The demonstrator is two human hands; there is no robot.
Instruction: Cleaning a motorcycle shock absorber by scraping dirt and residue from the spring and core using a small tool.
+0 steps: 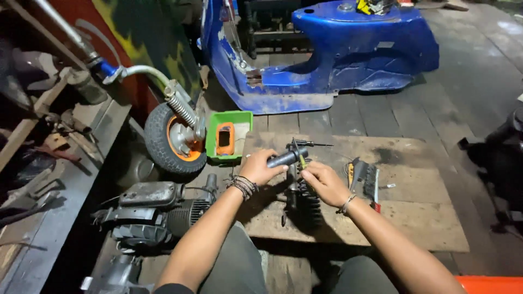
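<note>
1. Nearest the camera, an old engine (155, 215) lies on the floor left of the person's knees.
2. On the plywood board (414, 212), the left hand (260, 167) is clamped around a dark cylindrical handle (287, 158).
3. Just beside it, the right hand (325, 183) pinches its fingers together at the handle's lower end, above a finned engine part (305, 206).
4. Right of the hands lie small tools (366, 179).
5. Further off sit a green tray (234, 118) and a small wheel (175, 139).
6. Farthest, a blue scooter body (348, 49) stands.

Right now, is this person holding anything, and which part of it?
The left hand grips a dark cylindrical handle around its near end. The right hand holds nothing clearly; its fingertips are near the handle's far end.
</note>
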